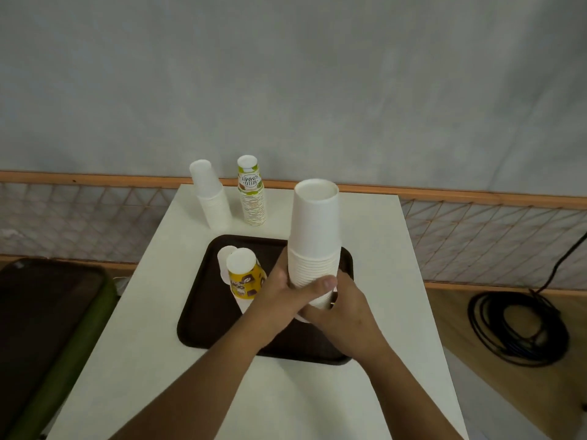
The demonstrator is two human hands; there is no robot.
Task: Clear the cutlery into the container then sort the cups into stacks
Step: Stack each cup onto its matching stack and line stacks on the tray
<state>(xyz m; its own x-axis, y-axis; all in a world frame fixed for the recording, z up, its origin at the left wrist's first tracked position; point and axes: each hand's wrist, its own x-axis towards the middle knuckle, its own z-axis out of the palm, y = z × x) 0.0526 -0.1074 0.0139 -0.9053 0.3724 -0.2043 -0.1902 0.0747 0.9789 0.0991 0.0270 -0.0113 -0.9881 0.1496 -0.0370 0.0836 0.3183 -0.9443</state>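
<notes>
— What are your hands on?
— Your left hand (286, 289) and right hand (346, 308) both grip the white stack (314, 236) over the tray (197, 328).
— Beside it?
— A yellow cup (244, 276), upside down on the tray, just left of your hands.

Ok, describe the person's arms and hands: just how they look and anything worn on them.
The left forearm and right forearm are bare, with no sleeves in view. The left hand and right hand wear no gloves. No watch, ring or bracelet shows on either.
</notes>
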